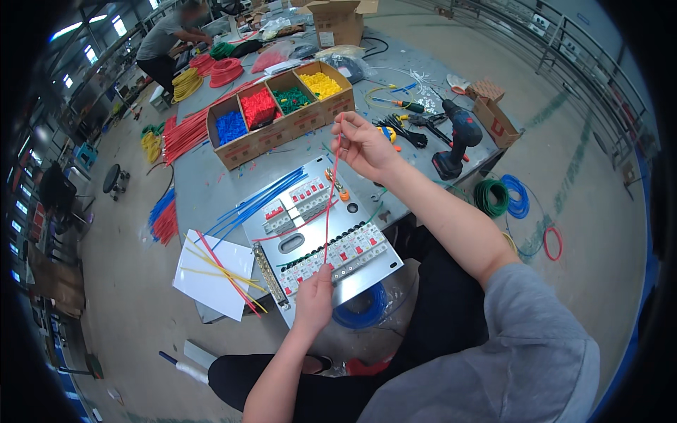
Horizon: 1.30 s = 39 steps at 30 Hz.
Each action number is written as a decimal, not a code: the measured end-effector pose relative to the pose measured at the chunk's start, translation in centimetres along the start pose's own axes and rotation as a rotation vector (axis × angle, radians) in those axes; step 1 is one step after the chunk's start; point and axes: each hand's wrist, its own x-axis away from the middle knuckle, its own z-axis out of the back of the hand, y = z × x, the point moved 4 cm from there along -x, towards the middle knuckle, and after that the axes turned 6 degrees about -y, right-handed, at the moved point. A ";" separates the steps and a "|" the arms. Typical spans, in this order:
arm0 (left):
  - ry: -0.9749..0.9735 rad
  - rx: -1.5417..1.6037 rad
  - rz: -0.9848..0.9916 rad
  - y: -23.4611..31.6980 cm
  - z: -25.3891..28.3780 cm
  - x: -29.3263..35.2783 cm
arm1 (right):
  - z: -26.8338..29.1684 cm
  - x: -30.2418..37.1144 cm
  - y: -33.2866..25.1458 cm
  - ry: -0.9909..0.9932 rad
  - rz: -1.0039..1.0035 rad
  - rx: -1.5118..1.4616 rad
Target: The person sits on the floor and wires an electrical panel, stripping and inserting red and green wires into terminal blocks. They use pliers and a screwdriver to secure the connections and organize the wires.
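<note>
A thin red wire (330, 204) runs between my two hands above a metal mounting plate (367, 281). My right hand (362, 146) is raised and pinches the wire's upper end. Lower down, my left hand (314, 299) closes on its other end, over the near row of circuit breakers (345, 254). Farther back on the plate sits a shorter group of breakers (310, 197), with another red wire lying beside it. A brass terminal bar (268, 273) lines the plate's left edge. Several blue wires (271, 194) lie across its far left corner.
A divided cardboard box (271, 134) of blue, red, green and yellow small parts stands behind the plate. Yellow and red wires rest on white paper (204, 285) at left. A cordless drill (460, 137) stands at right. Another person (166, 42) works far left.
</note>
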 end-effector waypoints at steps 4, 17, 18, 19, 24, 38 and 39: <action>-0.015 -0.024 0.009 -0.2 -0.6 -0.5 | 1.3 0.3 -0.4 -0.011 0.030 -0.002; -0.337 0.914 0.100 0.3 -1.9 -0.4 | -3.2 2.6 5.5 -0.228 -0.345 0.073; -0.308 0.982 0.107 0.9 -1.5 -0.5 | -4.1 3.1 6.2 -0.257 -0.366 0.090; -0.294 0.975 0.100 0.8 -1.4 -0.9 | -4.7 3.4 6.8 -0.285 -0.386 0.108; -0.225 0.911 0.098 0.1 -1.6 -1.4 | -5.5 2.8 7.2 -0.198 -0.299 0.182; -0.216 1.032 0.001 1.2 -0.9 -0.5 | -7.1 2.4 7.1 -0.429 -0.464 0.059; -0.219 1.028 0.004 1.3 -0.8 -0.6 | -6.9 2.4 7.3 -0.411 -0.429 0.082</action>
